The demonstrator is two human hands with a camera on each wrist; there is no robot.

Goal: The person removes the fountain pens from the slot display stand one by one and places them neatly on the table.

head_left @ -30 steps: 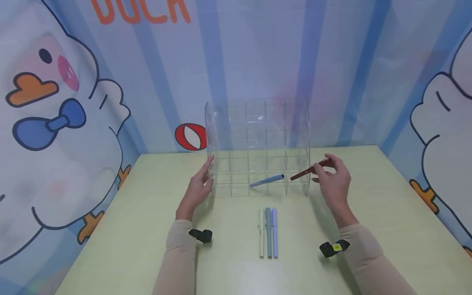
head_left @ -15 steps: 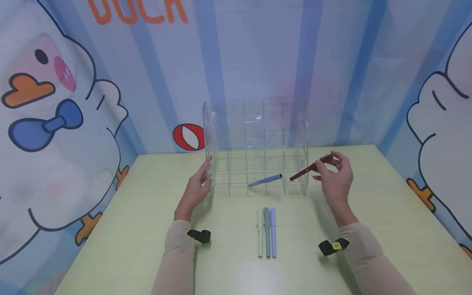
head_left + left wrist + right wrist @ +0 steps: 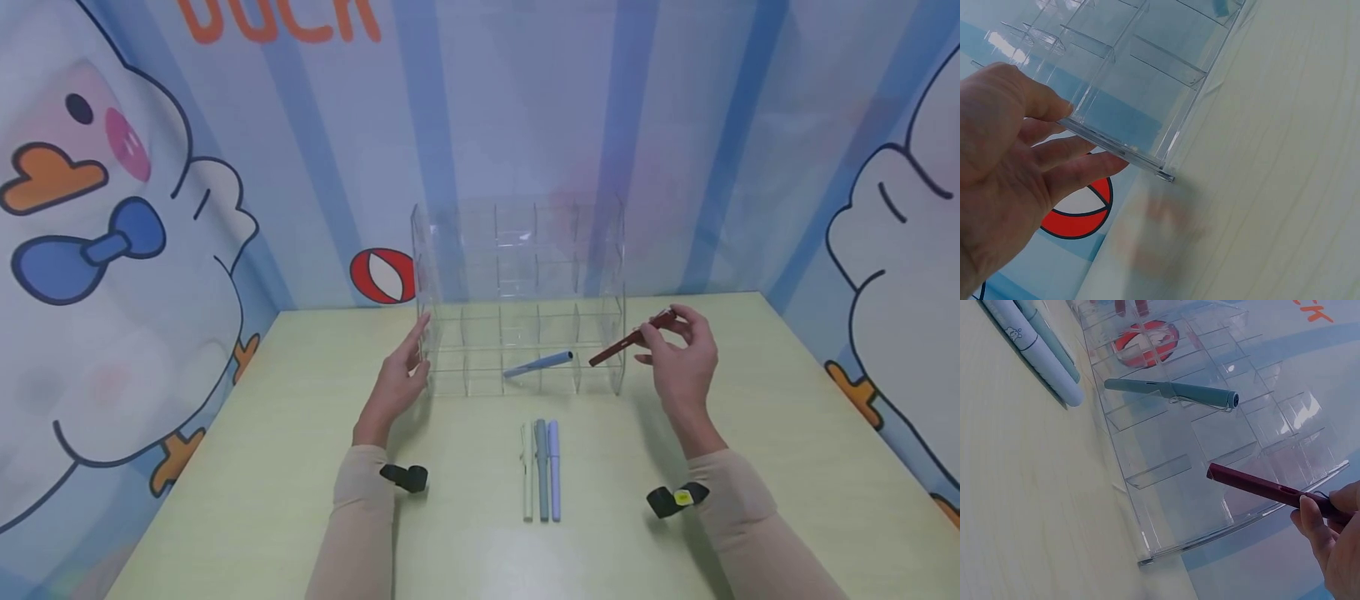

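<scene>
A pale, wood-grained table (image 3: 225,500) meets a blue-striped backdrop (image 3: 517,92) printed with big white cartoon birds. Between the two hands stands a clear compartment rack (image 3: 519,297). The left hand (image 3: 393,383) pinches the rack's left side panel, thumb at its edge, fingers against the outer face. The right hand (image 3: 684,362) pinches a dark red pen (image 3: 632,337) near its clip, between thumb and fingertips; the pen slants down and leftward from them. Farther left of those fingertips, a blue pen (image 3: 538,365) rests tilted at the rack's bottom row, its exact compartment unclear. Nearer the body than either hand's fingers, a pale green pen (image 3: 528,473), grey-blue pen (image 3: 542,471) and lilac pen (image 3: 555,471) lie side by side.
</scene>
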